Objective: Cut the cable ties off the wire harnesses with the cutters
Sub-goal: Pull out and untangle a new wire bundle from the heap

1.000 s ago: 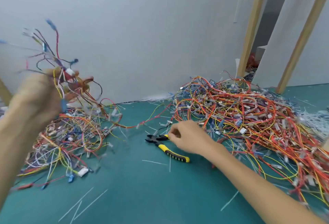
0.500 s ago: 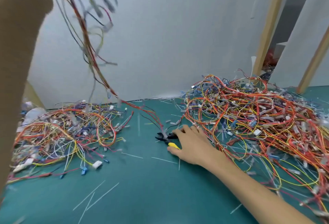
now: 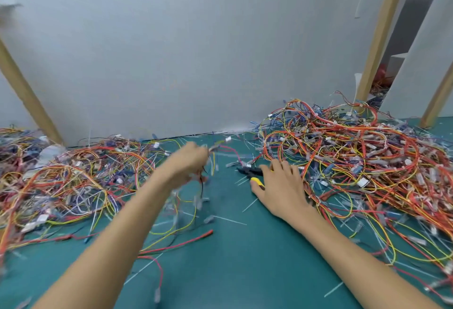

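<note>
**Cutters under the right hand, harness held just to its left**

The right hand (image 3: 279, 186) lies palm-down on the green table (image 3: 245, 272). Its fingers stretch nearly straight over the yellow-and-black-handled cutters (image 3: 248, 172), covering them without curling round the handles. The tool's long axis runs from under the palm out past the fingertips, away from the person and leftward. The black nose pokes out beyond the index finger, and a bit of yellow handle shows beside the thumb.

Just left of that nose, slightly raised, the left hand (image 3: 188, 161) grips a loose harness of thin red, yellow and black wires (image 3: 218, 148). Motion blur hides how its fingers sit, and no cable tie on the harness can be made out. Some wire ends stick out of the fist toward the right hand; the rest hang down to the table.

The right hand is plainly nearer the cutters and probably needs only to close and lift them, since the nose already points toward the harness.

No container is in view. A tall heap of orange, red and yellow wire harnesses (image 3: 355, 156) touches the right hand's outer side. A flatter heap of mixed wires (image 3: 73, 176) lies beyond the left forearm. Thin white cut tie strips (image 3: 230, 220) lie scattered between the forearms.
</note>
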A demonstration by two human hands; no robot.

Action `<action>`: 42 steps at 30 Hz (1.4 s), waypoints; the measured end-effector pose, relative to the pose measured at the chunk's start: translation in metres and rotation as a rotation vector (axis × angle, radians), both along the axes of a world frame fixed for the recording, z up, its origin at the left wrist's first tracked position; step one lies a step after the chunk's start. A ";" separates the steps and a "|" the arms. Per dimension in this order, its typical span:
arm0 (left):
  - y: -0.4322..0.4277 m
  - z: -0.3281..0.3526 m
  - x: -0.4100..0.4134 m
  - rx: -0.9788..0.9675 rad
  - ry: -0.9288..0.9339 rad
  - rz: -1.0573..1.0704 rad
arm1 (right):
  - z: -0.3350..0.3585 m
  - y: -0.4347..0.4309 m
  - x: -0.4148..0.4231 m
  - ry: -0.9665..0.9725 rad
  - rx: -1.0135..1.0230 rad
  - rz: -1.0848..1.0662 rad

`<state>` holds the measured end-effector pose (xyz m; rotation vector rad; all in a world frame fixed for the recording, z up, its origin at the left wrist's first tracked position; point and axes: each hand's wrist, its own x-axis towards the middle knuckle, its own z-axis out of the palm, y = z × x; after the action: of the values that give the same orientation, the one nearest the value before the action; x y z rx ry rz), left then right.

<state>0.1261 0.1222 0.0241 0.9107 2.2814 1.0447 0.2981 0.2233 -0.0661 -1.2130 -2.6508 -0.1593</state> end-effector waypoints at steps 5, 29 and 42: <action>-0.006 -0.044 0.005 0.210 -0.415 -0.011 | -0.003 0.001 -0.001 0.015 0.022 -0.007; -0.117 -0.068 -0.096 -0.044 1.254 -0.673 | -0.008 -0.003 -0.008 -0.006 0.084 -0.033; -0.094 -0.046 -0.072 0.081 0.649 -0.314 | -0.003 -0.012 -0.005 0.166 0.085 0.053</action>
<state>0.0543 0.0282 -0.0216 1.7831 2.4667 0.7774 0.2930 0.2114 -0.0691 -1.0792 -2.5040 -0.1539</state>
